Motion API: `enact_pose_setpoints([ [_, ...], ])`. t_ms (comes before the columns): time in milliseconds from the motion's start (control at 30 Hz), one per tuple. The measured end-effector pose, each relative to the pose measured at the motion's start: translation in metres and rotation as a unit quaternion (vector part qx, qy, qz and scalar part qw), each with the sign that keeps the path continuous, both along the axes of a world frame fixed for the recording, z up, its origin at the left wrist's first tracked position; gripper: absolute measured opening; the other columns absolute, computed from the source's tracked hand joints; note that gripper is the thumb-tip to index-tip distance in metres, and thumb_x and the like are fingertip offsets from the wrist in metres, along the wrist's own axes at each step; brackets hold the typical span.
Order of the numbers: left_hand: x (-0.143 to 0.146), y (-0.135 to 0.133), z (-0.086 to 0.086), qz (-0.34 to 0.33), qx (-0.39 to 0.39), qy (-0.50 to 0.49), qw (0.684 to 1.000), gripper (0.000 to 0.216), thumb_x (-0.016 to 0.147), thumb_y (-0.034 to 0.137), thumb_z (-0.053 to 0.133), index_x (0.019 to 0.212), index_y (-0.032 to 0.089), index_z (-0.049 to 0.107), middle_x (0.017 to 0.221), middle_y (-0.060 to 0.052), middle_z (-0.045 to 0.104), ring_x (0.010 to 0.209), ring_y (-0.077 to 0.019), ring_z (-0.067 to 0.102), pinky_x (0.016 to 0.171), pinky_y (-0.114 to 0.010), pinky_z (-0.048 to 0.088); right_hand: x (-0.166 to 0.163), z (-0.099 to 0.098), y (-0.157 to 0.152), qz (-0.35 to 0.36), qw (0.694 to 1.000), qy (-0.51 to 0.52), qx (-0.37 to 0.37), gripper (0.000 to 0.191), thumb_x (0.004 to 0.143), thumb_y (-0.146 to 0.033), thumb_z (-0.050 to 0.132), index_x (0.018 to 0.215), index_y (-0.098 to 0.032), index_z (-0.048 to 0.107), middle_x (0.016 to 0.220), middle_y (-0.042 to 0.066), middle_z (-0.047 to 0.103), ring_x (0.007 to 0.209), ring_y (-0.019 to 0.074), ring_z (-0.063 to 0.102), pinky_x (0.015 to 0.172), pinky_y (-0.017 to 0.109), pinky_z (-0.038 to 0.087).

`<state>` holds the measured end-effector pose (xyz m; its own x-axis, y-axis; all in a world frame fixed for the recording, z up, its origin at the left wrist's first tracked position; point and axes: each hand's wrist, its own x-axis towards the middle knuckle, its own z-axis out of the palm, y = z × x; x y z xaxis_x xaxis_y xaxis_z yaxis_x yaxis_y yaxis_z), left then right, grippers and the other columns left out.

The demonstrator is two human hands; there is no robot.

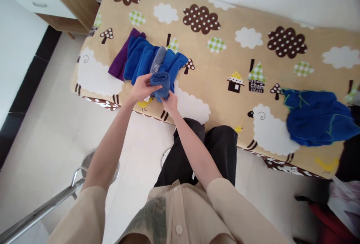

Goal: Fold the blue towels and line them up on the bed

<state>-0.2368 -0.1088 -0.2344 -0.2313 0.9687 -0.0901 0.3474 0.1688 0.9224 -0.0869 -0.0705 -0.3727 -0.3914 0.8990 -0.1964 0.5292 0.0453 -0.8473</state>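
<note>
rolled blue cloth (164, 84): just left of frame centre, upper half | left hand (141, 88) fingers gripping coil's upper left, right hand (170, 104) fingers pinching lower right | likely light, soft, not slippery or fragile; best held round the sides

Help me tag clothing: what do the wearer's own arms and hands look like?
Loose, short beige sleeves leave both forearms bare. The left hand and right hand are ungloved, and nothing shows on either wrist.
</note>
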Motion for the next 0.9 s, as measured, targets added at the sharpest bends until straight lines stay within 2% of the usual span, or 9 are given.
enact_pose_setpoints([
  [233, 0.001, 0.006, -0.005, 0.004, -0.004, 0.013, 1.0, 0.044, 0.077, 0.038, 0.081, 0.111, 0.011, 0.074, 0.105, -0.01, 0.077, 0.104, -0.0263, 0.073, 0.096, -0.044, 0.064, 0.001, -0.016, 0.003, 0.017, 0.999, -0.007, -0.033, 0.024, 0.086, -0.015, 0.074, 0.109, -0.017, 0.074, 0.109, 0.012, 0.081, 0.106, 0.0311, 0.075, 0.105, 0.049, 0.056],
  [467, -0.002, 0.008, -0.008, -0.007, -0.004, 0.034, 0.999, 0.046, 0.079, 0.04, 0.081, 0.115, 0.012, 0.073, 0.11, -0.011, 0.076, 0.109, -0.0291, 0.072, 0.1, -0.047, 0.062, -0.001, -0.016, 0.004, 0.022, 0.998, -0.011, -0.06, 0.028, 0.088, -0.015, 0.071, 0.116, -0.015, 0.074, 0.116, 0.014, 0.079, 0.114, 0.0323, 0.073, 0.11, 0.051, 0.054],
  [533, -0.006, 0.007, -0.013, -0.015, 0.01, 0.045, 0.999, 0.06, 0.08, 0.043, 0.082, 0.131, 0.013, 0.068, 0.123, -0.014, 0.074, 0.121, -0.0322, 0.069, 0.107, -0.051, 0.058, -0.001, -0.014, 0.003, 0.021, 0.998, 0.001, -0.063, 0.043, 0.088, -0.015, 0.073, 0.131, -0.014, 0.069, 0.128, 0.016, 0.076, 0.124, 0.0313, 0.07, 0.115, 0.051, 0.051],
  [567, -0.009, 0.006, -0.015, -0.018, 0.022, 0.056, 0.998, 0.072, 0.08, 0.044, 0.083, 0.142, 0.015, 0.062, 0.133, -0.016, 0.07, 0.131, -0.034, 0.065, 0.112, -0.053, 0.055, 0.0, -0.014, 0.003, 0.012, 0.998, 0.009, -0.058, 0.06, 0.085, -0.016, 0.077, 0.142, -0.014, 0.062, 0.139, 0.017, 0.071, 0.132, 0.0312, 0.065, 0.119, 0.05, 0.048],
  [633, -0.014, 0.005, -0.019, -0.01, 0.046, 0.087, 0.995, 0.1, 0.077, 0.049, 0.087, 0.162, 0.021, 0.041, 0.158, -0.019, 0.054, 0.152, -0.0362, 0.048, 0.123, -0.056, 0.044, 0.001, -0.012, 0.002, -0.018, 0.999, 0.019, -0.047, 0.102, 0.074, -0.02, 0.09, 0.163, -0.015, 0.039, 0.161, 0.02, 0.052, 0.149, 0.0329, 0.051, 0.126, 0.052, 0.041],
  [700, -0.017, 0.003, -0.02, 0.013, 0.059, 0.119, 0.991, 0.121, 0.075, 0.054, 0.09, 0.171, 0.026, 0.022, 0.173, -0.02, 0.031, 0.164, -0.0357, 0.028, 0.13, -0.056, 0.034, 0.003, -0.01, 0.002, -0.046, 0.998, 0.021, -0.043, 0.133, 0.064, -0.026, 0.098, 0.172, -0.021, 0.019, 0.172, 0.021, 0.034, 0.158, 0.0356, 0.038, 0.129, 0.056, 0.036],
  [767, -0.017, 0.001, -0.018, 0.035, 0.061, 0.138, 0.988, 0.127, 0.075, 0.058, 0.09, 0.172, 0.028, 0.015, 0.178, -0.019, 0.019, 0.167, -0.0349, 0.018, 0.132, -0.056, 0.028, 0.005, -0.009, 0.001, -0.057, 0.997, 0.024, -0.049, 0.141, 0.062, -0.029, 0.099, 0.173, -0.025, 0.011, 0.174, 0.02, 0.029, 0.161, 0.0374, 0.034, 0.13, 0.059, 0.034],
  [833, -0.011, -0.001, -0.015, 0.046, 0.059, 0.151, 0.986, 0.122, 0.077, 0.06, 0.088, 0.171, 0.026, 0.018, 0.178, -0.019, 0.019, 0.167, -0.0349, 0.016, 0.132, -0.056, 0.027, 0.008, -0.009, 0.0, -0.051, 0.997, 0.03, -0.053, 0.139, 0.063, -0.031, 0.099, 0.173, -0.024, 0.013, 0.173, 0.02, 0.031, 0.161, 0.0387, 0.033, 0.13, 0.06, 0.034],
  [900, -0.002, -0.001, -0.015, 0.046, 0.053, 0.165, 0.984, 0.109, 0.082, 0.058, 0.085, 0.168, 0.024, 0.029, 0.177, -0.019, 0.024, 0.167, -0.035, 0.016, 0.132, -0.057, 0.026, 0.009, -0.01, -0.001, -0.031, 0.997, 0.039, -0.055, 0.131, 0.065, -0.032, 0.098, 0.171, -0.024, 0.022, 0.172, 0.02, 0.034, 0.161, 0.0387, 0.034, 0.132, 0.059, 0.031],
])
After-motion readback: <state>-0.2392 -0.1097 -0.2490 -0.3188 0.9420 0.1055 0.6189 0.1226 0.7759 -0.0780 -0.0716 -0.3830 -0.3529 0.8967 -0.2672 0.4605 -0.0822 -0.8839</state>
